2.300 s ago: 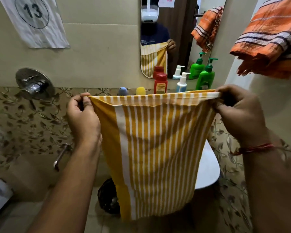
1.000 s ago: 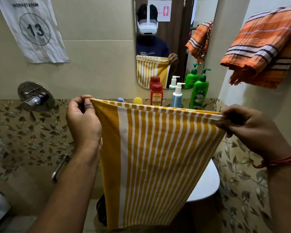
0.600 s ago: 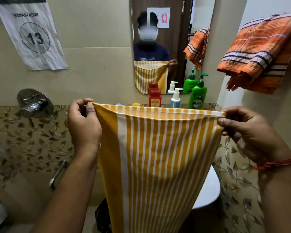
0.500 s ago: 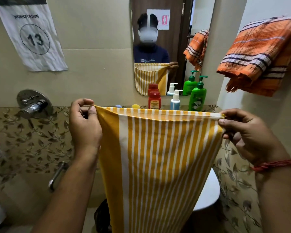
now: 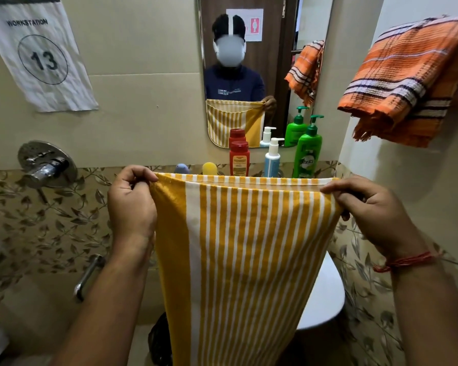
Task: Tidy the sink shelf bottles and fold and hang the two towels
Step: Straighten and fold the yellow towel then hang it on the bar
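At the left, a chrome tap fitting (image 5: 46,165) is set in the wall above a band of leaf-patterned tile. Just right of it, the left hand (image 5: 132,204) is closed in a pinch on the left top corner of the yellow striped towel (image 5: 245,249). The towel is held stretched, its top hem level and taut, and hangs straight down in front of the white basin (image 5: 325,297). Its weave looks soft and looped, with one broad yellow band at the left and narrow yellow and white stripes beyond. Behind its hem, on the sink shelf, a red bottle (image 5: 239,158), a pale blue pump bottle (image 5: 272,161) and a green pump bottle (image 5: 308,149) stand upright in a row, all smooth plastic. The right hand (image 5: 373,215) is closed on the right top corner. For a clean fold, the corners are best brought together with the hem kept level and the stripes matched. At the far right, the orange checked towel (image 5: 407,83) is already hung, coarse and fringed.
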